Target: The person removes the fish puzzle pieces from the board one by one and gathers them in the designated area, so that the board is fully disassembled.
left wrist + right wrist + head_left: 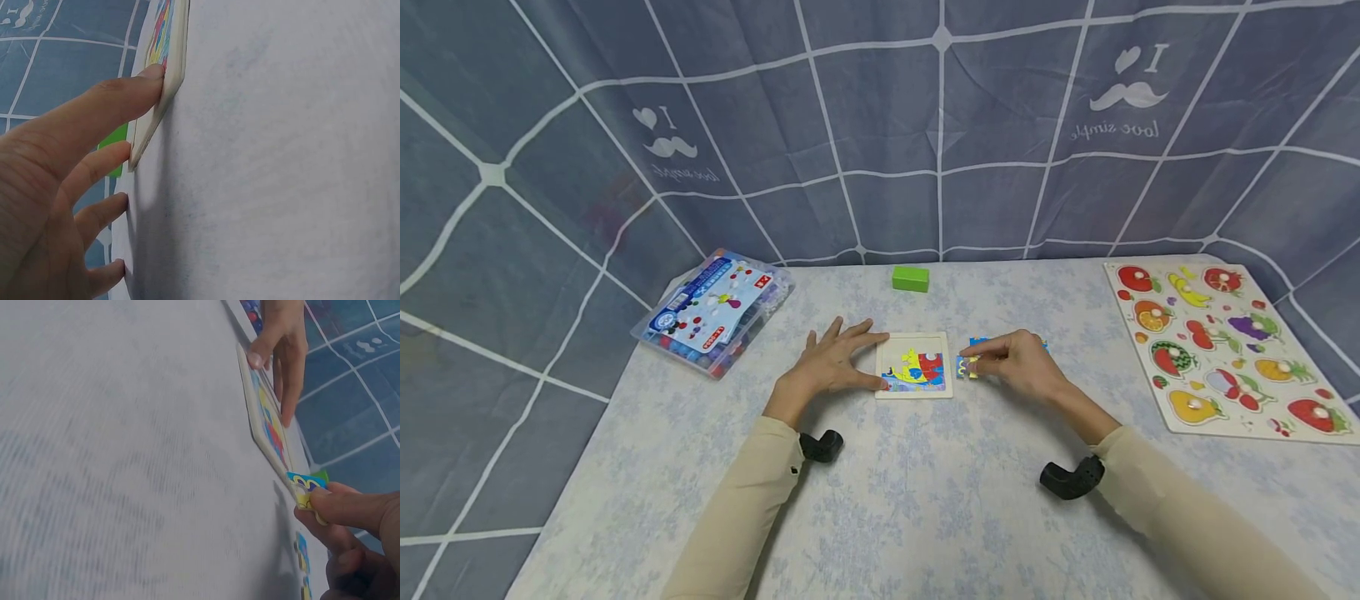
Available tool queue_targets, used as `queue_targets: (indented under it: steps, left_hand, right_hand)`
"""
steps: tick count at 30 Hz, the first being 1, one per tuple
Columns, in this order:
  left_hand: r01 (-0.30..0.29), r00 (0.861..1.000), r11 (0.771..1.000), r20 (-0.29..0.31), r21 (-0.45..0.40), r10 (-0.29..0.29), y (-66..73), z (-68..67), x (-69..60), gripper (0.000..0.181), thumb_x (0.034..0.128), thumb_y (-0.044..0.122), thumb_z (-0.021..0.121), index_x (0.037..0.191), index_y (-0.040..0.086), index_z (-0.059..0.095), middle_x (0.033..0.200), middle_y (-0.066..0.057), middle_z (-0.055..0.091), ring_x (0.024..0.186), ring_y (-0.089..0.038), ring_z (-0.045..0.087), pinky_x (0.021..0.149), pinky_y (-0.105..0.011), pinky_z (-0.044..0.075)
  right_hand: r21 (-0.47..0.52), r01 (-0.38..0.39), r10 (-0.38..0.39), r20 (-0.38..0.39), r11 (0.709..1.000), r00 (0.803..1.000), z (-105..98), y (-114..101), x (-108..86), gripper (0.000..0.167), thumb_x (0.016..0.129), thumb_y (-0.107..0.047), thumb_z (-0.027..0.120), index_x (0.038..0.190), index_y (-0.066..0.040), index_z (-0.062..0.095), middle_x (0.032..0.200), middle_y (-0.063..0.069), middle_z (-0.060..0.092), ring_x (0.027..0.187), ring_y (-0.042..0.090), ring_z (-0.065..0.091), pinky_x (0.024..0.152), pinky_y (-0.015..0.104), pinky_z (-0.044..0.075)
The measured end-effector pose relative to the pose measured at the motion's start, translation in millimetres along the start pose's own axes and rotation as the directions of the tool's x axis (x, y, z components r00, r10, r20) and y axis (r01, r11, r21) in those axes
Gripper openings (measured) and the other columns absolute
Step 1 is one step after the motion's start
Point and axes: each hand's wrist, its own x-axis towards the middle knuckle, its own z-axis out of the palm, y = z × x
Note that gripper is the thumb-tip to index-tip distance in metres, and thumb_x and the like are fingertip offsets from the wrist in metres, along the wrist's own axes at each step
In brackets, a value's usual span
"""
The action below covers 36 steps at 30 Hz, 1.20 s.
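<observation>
A square wooden puzzle tray (915, 395) lies on the table with its lower part filled by colourful pieces. My left hand (835, 360) rests at its left side, thumb on the lower left corner and forefinger at the upper left edge, fingers spread; the left wrist view shows the thumb (125, 100) touching the frame (150, 125). Just right of the tray, my right hand (1018, 364) pinches a blue and yellow puzzle piece (964, 367) between thumb and forefinger. In the right wrist view this piece (303, 484) is held above the table near the tray's edge (265, 447).
Loose blue pieces (977, 341) lie partly hidden behind my right hand. A green block (911, 279) stands beyond the tray. A clear plastic box (713, 312) of coloured parts is at the back left, and a fruit puzzle board (1225, 350) lies at the right.
</observation>
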Motion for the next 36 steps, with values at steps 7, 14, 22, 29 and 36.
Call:
queue_targets:
  steps: [7, 14, 22, 29, 36]
  left_hand:
    - [-0.007, 1.000, 1.000, -0.002, -0.007, 0.007, -1.4, -1.0, -0.7, 0.087, 0.0760, 0.060, 0.076, 0.151, 0.032, 0.042, 0.163, 0.003, 0.019, 0.149, -0.039, 0.000, 0.112, -0.071, -0.002]
    - [-0.009, 1.000, 1.000, -0.001, -0.005, 0.009, -2.8, -0.8, -1.6, 0.087, 0.0767, 0.061, 0.075, 0.152, 0.032, 0.041, 0.163, 0.002, 0.018, 0.149, -0.039, -0.001, 0.111, -0.071, -0.003]
    - [-0.017, 1.000, 1.000, -0.003, -0.002, 0.017, -2.1, -0.4, -1.5, 0.086, 0.0773, 0.061, 0.074, 0.152, 0.032, 0.041, 0.163, 0.003, 0.018, 0.149, -0.039, -0.001, 0.111, -0.071, -0.003]
    - [-0.022, 1.000, 1.000, -0.001, -0.005, 0.022, -1.8, -0.5, -1.4, 0.086, 0.0778, 0.061, 0.074, 0.152, 0.032, 0.040, 0.163, 0.003, 0.018, 0.149, -0.039, -0.001, 0.111, -0.071, -0.003]
    - [-0.018, 1.000, 1.000, 0.007, 0.008, 0.018, -1.6, 0.2, -0.4, 0.086, 0.0782, 0.061, 0.074, 0.152, 0.032, 0.040, 0.164, 0.003, 0.018, 0.149, -0.039, -0.001, 0.112, -0.070, -0.003]
  right_hand:
    - [-0.042, -0.024, 0.024, -0.009, 0.999, 1.000, -9.4, 8.1, -4.1, 0.019, 0.086, -0.015, 0.076, 0.104, -0.013, 0.080, 0.081, 0.002, 0.074, 0.054, 0.010, 0.038, 0.048, 0.022, 0.029]
    - [-0.055, -0.026, 0.026, 0.004, 0.998, 1.000, -11.1, 9.6, -6.3, 0.019, 0.085, -0.014, 0.076, 0.103, -0.011, 0.080, 0.090, 0.004, 0.076, 0.070, 0.013, 0.050, 0.055, 0.023, 0.035]
    - [-0.195, -0.061, 0.051, -0.054, 0.979, 0.997, -8.1, 5.2, -5.8, 0.017, 0.083, -0.020, 0.078, 0.099, -0.013, 0.080, 0.079, -0.003, 0.073, 0.067, 0.014, 0.056, 0.052, 0.028, 0.040]
    - [-0.261, -0.099, 0.082, -0.077, 0.960, 0.994, -7.5, 1.1, -6.8, 0.017, 0.083, -0.022, 0.074, 0.098, -0.017, 0.080, 0.078, -0.005, 0.070, 0.068, 0.016, 0.055, 0.049, 0.029, 0.039]
    - [-0.279, -0.099, 0.077, -0.086, 0.955, 0.993, -6.6, 2.0, -5.9, 0.016, 0.082, -0.023, 0.076, 0.096, -0.017, 0.080, 0.076, -0.006, 0.067, 0.068, 0.016, 0.054, 0.050, 0.029, 0.040]
